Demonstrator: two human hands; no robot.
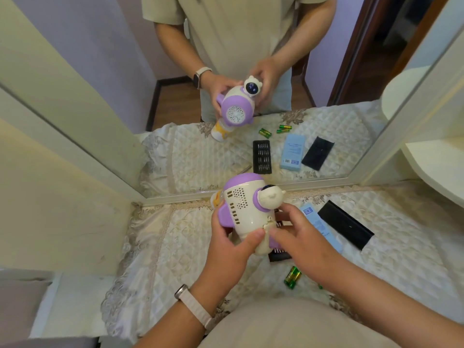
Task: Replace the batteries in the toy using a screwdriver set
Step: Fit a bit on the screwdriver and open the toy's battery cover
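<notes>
Purple-and-cream plastic astronaut toy (243,209) runs near-to-far, with the left hand (229,244) wrapped round its near end. Fingers of the right hand (298,237) grip its right side, and the green batteries (292,277) sit just near-right.

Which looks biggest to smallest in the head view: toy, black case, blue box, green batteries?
1. toy, though held up nearer the camera.
2-3. black case and blue box: unsure, since the right hand hides part of the box.
4. green batteries.
</notes>
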